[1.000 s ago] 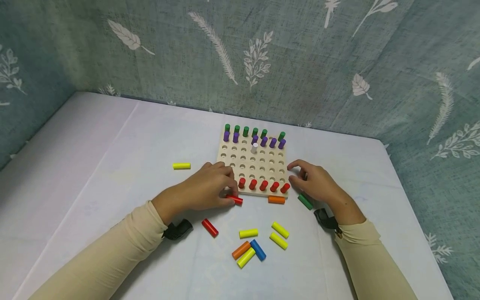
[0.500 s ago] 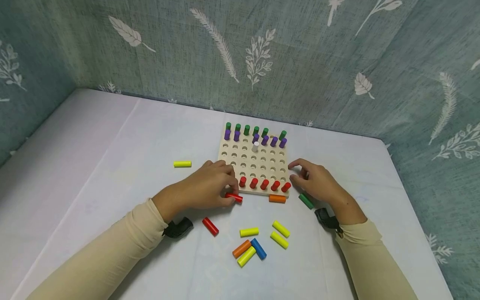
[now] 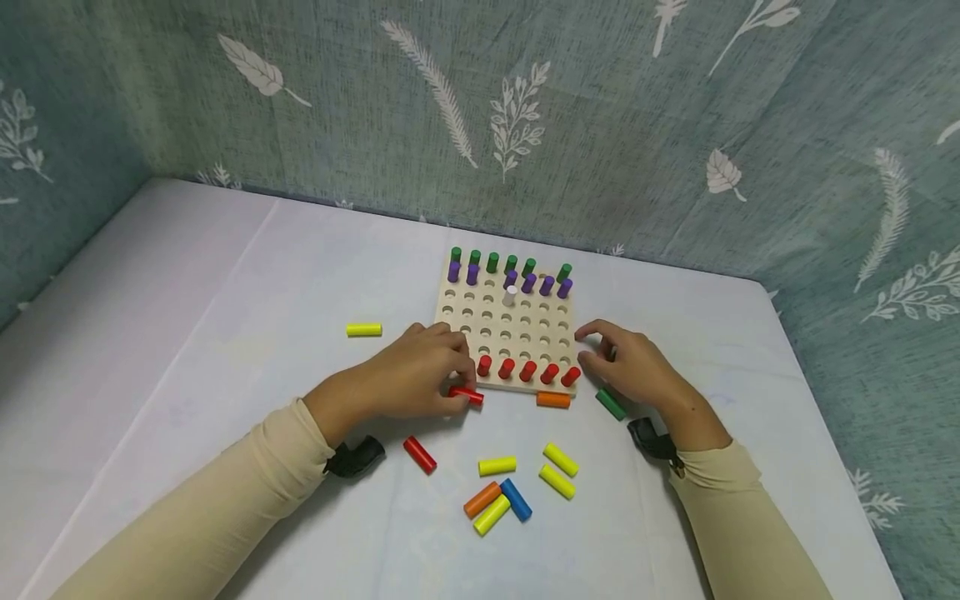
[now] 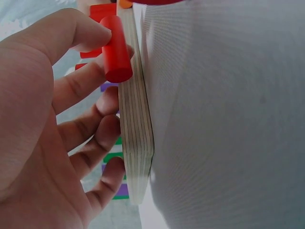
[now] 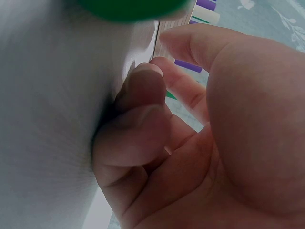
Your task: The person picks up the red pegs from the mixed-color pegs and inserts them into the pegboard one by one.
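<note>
My left hand (image 3: 423,371) pinches a red peg (image 4: 116,52) between thumb and index finger, just off the front left corner of a wooden pegboard (image 3: 517,386). Its other fingers lie along the board's left side. Five-odd, so several, red pegs (image 3: 528,371) stand in the front row, with purple pegs (image 3: 472,274) and green pegs (image 3: 492,263) in rows at the back. One white peg (image 3: 510,296) stands before the purple row. By the board's right edge rests my right hand (image 3: 633,362), loosely curved with nothing between its fingers; whether its fingertips touch the board is unclear.
A green peg (image 3: 611,404) lies under the right wrist, an orange peg (image 3: 552,400) against the board's front. Toward the front lie a red peg (image 3: 420,455), several yellow pegs (image 3: 497,466), another orange peg (image 3: 482,499) and a blue peg (image 3: 516,500). One yellow peg (image 3: 363,330) lies left.
Both hands, the pegs and the board hold their places; only the head view shifts slightly.
</note>
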The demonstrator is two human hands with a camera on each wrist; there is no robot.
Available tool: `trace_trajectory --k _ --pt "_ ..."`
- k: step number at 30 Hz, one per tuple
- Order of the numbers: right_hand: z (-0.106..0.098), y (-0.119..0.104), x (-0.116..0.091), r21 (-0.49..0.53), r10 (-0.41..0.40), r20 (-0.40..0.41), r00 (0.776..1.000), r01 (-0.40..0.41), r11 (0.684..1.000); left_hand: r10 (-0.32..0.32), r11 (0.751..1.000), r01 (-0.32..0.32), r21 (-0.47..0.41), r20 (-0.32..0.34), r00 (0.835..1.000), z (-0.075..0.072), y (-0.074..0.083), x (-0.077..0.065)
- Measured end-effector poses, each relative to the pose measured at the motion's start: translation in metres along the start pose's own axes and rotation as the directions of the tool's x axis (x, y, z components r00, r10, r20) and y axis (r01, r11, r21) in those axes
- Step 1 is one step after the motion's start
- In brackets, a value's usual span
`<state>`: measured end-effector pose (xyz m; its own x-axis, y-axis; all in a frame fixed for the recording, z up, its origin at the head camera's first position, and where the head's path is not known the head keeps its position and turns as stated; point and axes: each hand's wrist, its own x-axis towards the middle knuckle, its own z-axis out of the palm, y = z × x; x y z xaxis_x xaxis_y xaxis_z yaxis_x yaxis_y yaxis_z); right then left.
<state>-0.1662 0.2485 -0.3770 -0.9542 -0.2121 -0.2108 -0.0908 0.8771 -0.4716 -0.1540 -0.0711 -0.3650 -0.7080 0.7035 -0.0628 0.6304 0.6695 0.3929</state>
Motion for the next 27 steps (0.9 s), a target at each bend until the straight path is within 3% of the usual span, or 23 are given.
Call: trace_trajectory --k 27 --pt "0.0015 0.0002 0.0004 0.006 0.002 -0.004 1.0 -0.002 1.0 -0.009 1.0 0.009 0.004 0.001 1.0 0.0012 0.0003 0.0012"
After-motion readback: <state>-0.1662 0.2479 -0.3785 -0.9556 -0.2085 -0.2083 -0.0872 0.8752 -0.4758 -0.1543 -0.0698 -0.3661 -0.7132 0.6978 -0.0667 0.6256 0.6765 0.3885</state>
